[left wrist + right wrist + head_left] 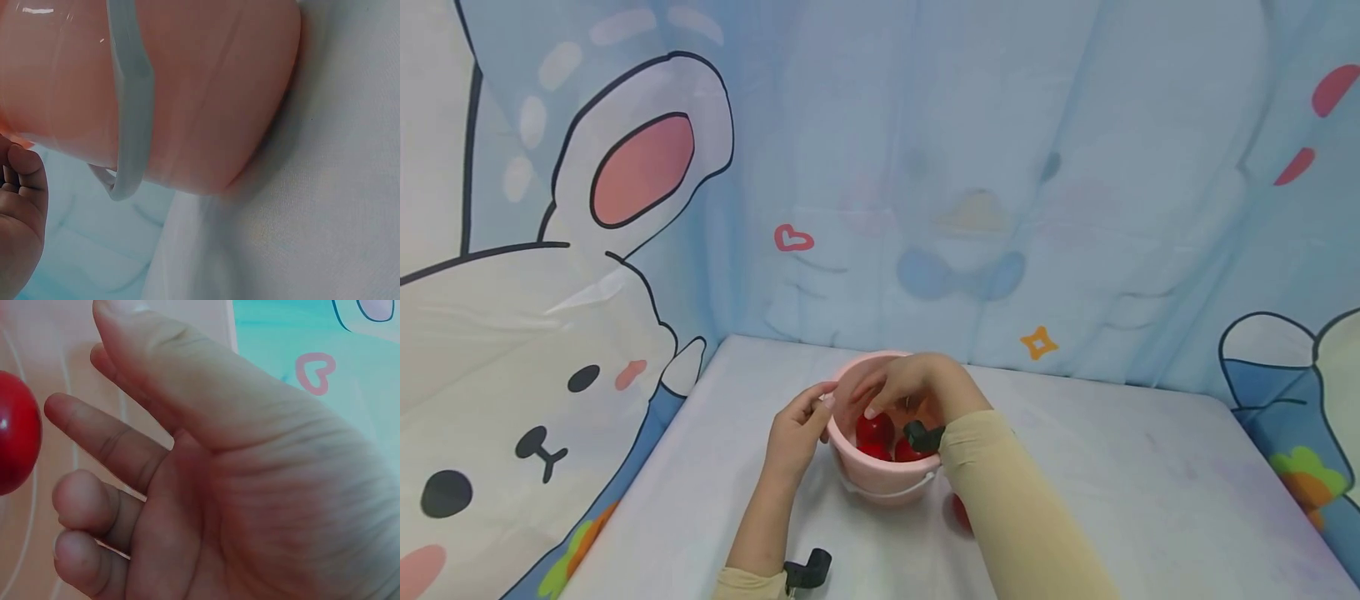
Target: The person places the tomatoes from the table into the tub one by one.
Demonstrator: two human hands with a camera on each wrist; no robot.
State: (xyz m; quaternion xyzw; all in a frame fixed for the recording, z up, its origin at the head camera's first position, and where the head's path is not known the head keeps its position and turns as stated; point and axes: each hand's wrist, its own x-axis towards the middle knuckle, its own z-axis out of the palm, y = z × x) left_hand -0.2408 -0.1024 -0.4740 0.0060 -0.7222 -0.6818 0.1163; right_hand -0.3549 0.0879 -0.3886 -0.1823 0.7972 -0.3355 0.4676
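A pink bucket (887, 483) with a white handle (134, 106) stands upright on the table, its handle hanging down at the near side. My left hand (795, 429) pinches the bucket's rim at the left, thumb over the edge. Several glossy red round things (875, 428) lie in the bottom; their exact kind is unclear. Reaching over the rim, my right hand (917, 383) is inside the bucket above them. In the right wrist view its fingers are spread and loosely bent, holding nothing, with a small gap to one red round thing (15, 434).
Another red round thing (960, 512) lies on the white-covered table (1150, 500) right of the bucket, partly hidden by my right forearm. A blue cartoon-printed curtain (850, 125) hangs along the table's back and sides.
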